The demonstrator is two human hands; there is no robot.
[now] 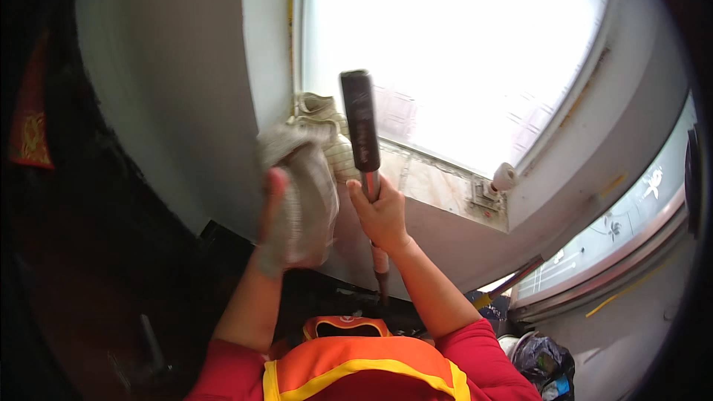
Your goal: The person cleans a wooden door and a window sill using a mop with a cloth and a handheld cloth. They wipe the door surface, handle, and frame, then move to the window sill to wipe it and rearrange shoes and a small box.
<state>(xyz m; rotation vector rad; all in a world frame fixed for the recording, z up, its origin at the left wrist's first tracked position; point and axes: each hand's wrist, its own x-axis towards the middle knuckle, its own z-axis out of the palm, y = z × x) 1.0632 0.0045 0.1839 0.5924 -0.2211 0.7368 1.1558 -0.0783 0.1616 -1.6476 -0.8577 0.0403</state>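
My right hand point(381, 214) is closed around the metal shaft of a pole point(370, 184) with a black grip point(360, 122). The pole is upright in the view, and its shaft carries on below my hand towards the dark floor. My left hand point(273, 206) holds a greyish cloth point(312, 200), blurred by motion, which hangs in folds in front of the wall. Just behind the cloth, what look like beige quilted shoes point(340, 150) sit at the left end of the marble windowsill point(431, 184), partly hidden by the cloth and the grip.
A bright window point(445, 55) rises above the sill. A small white rounded object point(504, 176) stands at the sill's right corner. To the right are a yellow-and-metal pole point(501, 289), a glass panel with flower patterns point(613, 228) and a black plastic bag point(543, 359). Red gold-patterned material point(33, 128) hangs far left.
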